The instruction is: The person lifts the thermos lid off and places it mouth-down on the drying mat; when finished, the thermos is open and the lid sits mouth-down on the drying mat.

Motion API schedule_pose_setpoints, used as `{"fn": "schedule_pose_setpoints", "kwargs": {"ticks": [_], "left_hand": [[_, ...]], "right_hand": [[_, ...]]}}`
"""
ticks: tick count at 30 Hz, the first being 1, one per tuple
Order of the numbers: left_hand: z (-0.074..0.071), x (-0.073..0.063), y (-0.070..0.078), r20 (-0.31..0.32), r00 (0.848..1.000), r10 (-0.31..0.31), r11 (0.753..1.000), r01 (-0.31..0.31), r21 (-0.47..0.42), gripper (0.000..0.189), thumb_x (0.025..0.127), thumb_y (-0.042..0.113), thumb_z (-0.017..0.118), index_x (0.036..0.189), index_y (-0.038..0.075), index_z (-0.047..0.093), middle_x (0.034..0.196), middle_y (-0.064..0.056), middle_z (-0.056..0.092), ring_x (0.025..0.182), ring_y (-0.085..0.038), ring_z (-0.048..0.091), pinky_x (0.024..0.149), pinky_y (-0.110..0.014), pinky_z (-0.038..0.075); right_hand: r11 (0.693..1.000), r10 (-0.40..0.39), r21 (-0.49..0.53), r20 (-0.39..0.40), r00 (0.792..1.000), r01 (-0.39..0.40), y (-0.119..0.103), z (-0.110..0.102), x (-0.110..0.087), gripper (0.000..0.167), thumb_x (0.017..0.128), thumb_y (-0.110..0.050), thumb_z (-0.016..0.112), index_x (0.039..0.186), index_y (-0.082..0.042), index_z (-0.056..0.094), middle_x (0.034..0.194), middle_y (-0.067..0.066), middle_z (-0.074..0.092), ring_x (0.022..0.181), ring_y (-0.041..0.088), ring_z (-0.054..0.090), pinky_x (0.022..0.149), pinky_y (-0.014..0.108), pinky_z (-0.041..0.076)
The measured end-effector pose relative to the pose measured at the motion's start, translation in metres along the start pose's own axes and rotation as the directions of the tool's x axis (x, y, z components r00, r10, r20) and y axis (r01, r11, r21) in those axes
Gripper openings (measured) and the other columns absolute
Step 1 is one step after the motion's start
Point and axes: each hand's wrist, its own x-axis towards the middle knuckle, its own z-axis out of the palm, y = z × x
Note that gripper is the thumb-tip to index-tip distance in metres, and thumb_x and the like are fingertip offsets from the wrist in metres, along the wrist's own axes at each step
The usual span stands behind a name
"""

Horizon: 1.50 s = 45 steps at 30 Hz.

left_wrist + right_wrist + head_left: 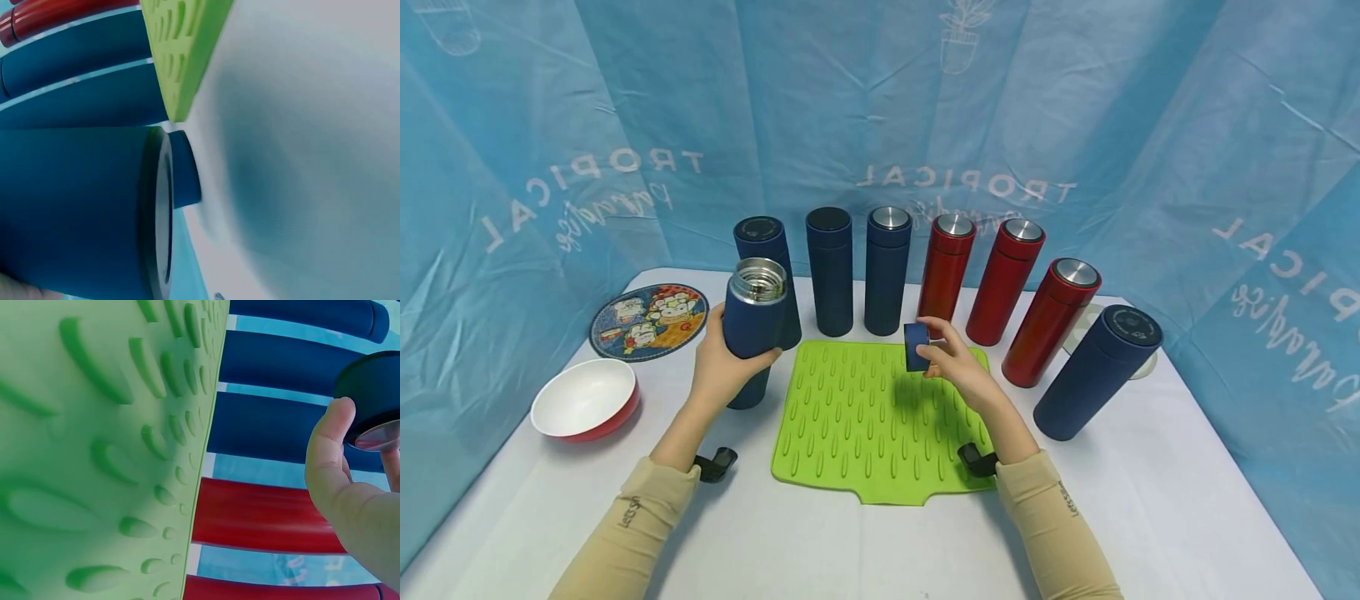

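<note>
My left hand (721, 364) grips a dark blue thermos bottle (752, 321) round its body. The bottle's lid is off, so its steel mouth faces up; in the left wrist view its base (164, 212) hangs over the white cloth. My right hand (953, 360) pinches a blue lid (916, 347) between thumb and fingers, above the green mat. The lid is tipped on its side in the head view. From the right wrist, the lid (375, 394) shows its shiny steel top, with my thumb against its edge.
A green ridged mat (850, 417) lies in the middle. Behind it stand blue bottles (830, 275) and red bottles (1007, 283); another blue bottle (1093, 375) stands at right. On the left are a red-and-white bowl (587, 400) and a patterned oval placemat (651, 321).
</note>
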Motion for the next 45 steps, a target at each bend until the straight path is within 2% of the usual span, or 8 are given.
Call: {"fn": "schedule_pose_setpoints", "kwargs": {"ticks": [6,10,16,25,32,36,41,45], "left_hand": [[-0.005,-0.003,-0.008,-0.037,0.997,-0.069,0.989,0.064,-0.135,0.098,0.074,0.027,0.076,0.145,0.016,0.010,0.141,-0.019,0.032,0.126,-0.040,0.035,0.100,-0.060,0.028],[-0.007,-0.004,-0.013,-0.076,0.992,-0.104,0.965,0.082,-0.249,0.096,0.074,0.020,0.077,0.143,0.019,0.011,0.141,-0.014,0.031,0.126,-0.035,0.035,0.103,-0.055,0.029],[-0.012,-0.004,-0.023,-0.125,0.982,-0.143,0.938,0.094,-0.333,0.096,0.071,0.010,0.077,0.143,0.019,0.013,0.141,-0.010,0.032,0.126,-0.029,0.035,0.104,-0.049,0.029],[-0.014,-0.004,-0.030,-0.126,0.978,-0.168,0.923,0.111,-0.367,0.094,0.071,0.008,0.077,0.141,0.018,0.015,0.140,-0.010,0.031,0.125,-0.028,0.036,0.104,-0.047,0.029],[-0.014,-0.004,-0.035,-0.133,0.976,-0.173,0.928,0.116,-0.353,0.095,0.070,0.006,0.078,0.141,0.018,0.015,0.141,-0.010,0.031,0.126,-0.029,0.035,0.105,-0.048,0.029],[-0.014,-0.004,-0.035,-0.126,0.974,-0.188,0.928,0.134,-0.347,0.097,0.071,0.008,0.078,0.142,0.018,0.013,0.142,-0.011,0.030,0.127,-0.029,0.034,0.105,-0.047,0.028],[-0.014,-0.003,-0.033,-0.122,0.969,-0.213,0.927,0.161,-0.338,0.098,0.072,0.011,0.077,0.143,0.018,0.010,0.143,-0.011,0.028,0.128,-0.029,0.033,0.106,-0.047,0.027],[-0.014,-0.003,-0.034,-0.120,0.967,-0.223,0.927,0.173,-0.332,0.098,0.072,0.012,0.077,0.144,0.019,0.010,0.144,-0.011,0.027,0.129,-0.029,0.032,0.107,-0.047,0.026]], "right_hand": [[1.000,0.011,-0.005,-0.003,1.000,-0.011,-0.013,0.004,-0.008,0.050,0.096,-0.015,0.046,0.142,-0.013,0.026,0.125,0.019,0.040,0.096,0.021,0.046,0.078,0.035,0.046],[0.999,0.010,-0.040,-0.010,1.000,-0.011,-0.023,0.008,-0.015,0.050,0.096,-0.015,0.045,0.142,-0.011,0.026,0.126,0.023,0.040,0.098,0.022,0.046,0.082,0.040,0.045],[0.997,0.025,-0.073,-0.032,0.999,-0.027,-0.006,0.004,-0.004,0.050,0.096,-0.021,0.048,0.142,-0.019,0.029,0.128,0.020,0.041,0.107,0.027,0.044,0.086,0.049,0.041],[0.992,0.012,-0.122,-0.042,0.999,-0.017,0.003,0.003,0.002,0.051,0.095,-0.029,0.050,0.142,-0.025,0.030,0.133,0.016,0.040,0.116,0.031,0.041,0.092,0.056,0.039],[0.994,0.011,-0.107,-0.026,1.000,-0.014,0.003,0.009,0.012,0.052,0.094,-0.030,0.053,0.141,-0.026,0.030,0.138,0.011,0.031,0.121,0.029,0.036,0.093,0.057,0.037],[0.996,0.016,-0.092,-0.049,0.999,-0.021,-0.002,0.016,0.018,0.057,0.092,-0.029,0.056,0.142,-0.023,0.028,0.133,0.013,0.032,0.116,0.030,0.040,0.094,0.056,0.038],[0.997,0.027,-0.063,-0.096,0.995,-0.033,-0.006,0.027,0.026,0.056,0.089,-0.025,0.061,0.136,-0.014,0.033,0.126,0.013,0.041,0.110,0.029,0.045,0.095,0.054,0.039],[0.995,0.016,-0.097,-0.118,0.993,-0.028,-0.005,0.037,0.035,0.054,0.086,-0.023,0.065,0.133,-0.011,0.039,0.123,0.011,0.045,0.108,0.027,0.047,0.093,0.049,0.043]]}}
